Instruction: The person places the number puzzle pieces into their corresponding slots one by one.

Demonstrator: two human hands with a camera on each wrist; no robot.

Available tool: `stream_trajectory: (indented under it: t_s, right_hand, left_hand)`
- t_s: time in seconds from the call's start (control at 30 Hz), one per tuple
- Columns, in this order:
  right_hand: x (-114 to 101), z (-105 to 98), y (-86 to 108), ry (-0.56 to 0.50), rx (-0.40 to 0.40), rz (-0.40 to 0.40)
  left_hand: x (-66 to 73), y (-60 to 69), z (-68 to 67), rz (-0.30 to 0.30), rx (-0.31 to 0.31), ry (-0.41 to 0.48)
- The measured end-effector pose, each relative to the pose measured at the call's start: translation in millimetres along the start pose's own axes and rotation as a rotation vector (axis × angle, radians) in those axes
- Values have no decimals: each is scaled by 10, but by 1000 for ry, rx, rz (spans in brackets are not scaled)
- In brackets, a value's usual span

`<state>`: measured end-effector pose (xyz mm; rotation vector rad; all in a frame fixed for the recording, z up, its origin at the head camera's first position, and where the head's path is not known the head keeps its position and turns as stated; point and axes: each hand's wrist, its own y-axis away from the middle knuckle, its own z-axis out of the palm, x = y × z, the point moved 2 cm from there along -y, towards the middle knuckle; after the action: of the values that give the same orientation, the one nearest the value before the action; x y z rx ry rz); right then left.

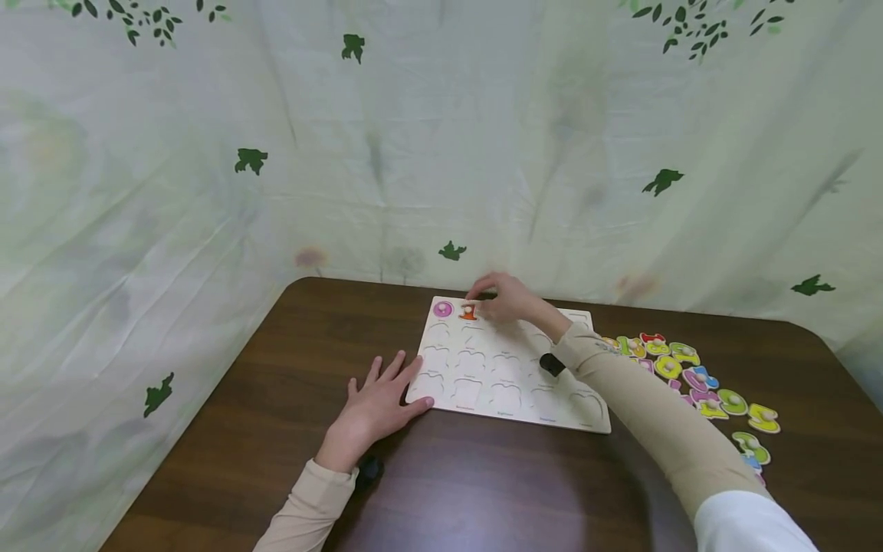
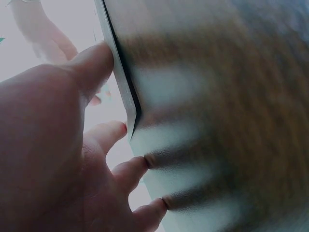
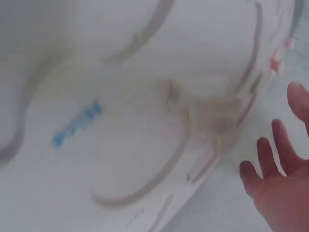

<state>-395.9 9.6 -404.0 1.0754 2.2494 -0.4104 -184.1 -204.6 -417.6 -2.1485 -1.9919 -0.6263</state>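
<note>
The white number board [image 1: 507,349] lies on the brown table [image 1: 483,475] between the two hands, its left edge nearest the left hand [image 1: 375,406], which is flat with fingers spread; the thumb touches the lower left corner, the index finger reaches the left edge, and nothing is gripped. The right hand [image 1: 507,299] is over the top row at the far side, fingers loosely bent in the head view and parted in the right wrist view, with nothing visibly pinched. Just beside its fingertips sits the red 1 [image 1: 468,311], in the top row; whether they touch it, I cannot tell. The purple 0 [image 1: 443,309] is next to it, in the upper left corner. The right sleeve [image 1: 655,429] crosses the board's right side, and loose number pieces [image 1: 667,366] lie scattered beyond that, well apart from the left hand.
</note>
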Motion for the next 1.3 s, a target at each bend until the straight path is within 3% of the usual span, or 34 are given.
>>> stream_trajectory:
  t_s: [0.3,0.5,0.73,1.0,1.3]
  right_hand:
    - [42,-373,404,-89,-40,-166]
    - [56,-555,713,-110,-54,-154]
    - [77,-735,1141,-156,-16,-101]
    - [155,-804,1554,-142,46,-66]
    - [327,-884,2181,-9,152,38]
  left_hand:
    - [-1,-2,-11,7,3,-8]
    - [-35,6,-49,12,7,-19]
    - [-17,-6,-31,28,2,-21]
    - [-14,-5,-17,45,10,-31]
    - [-13,-11,-12,51,6,-39]
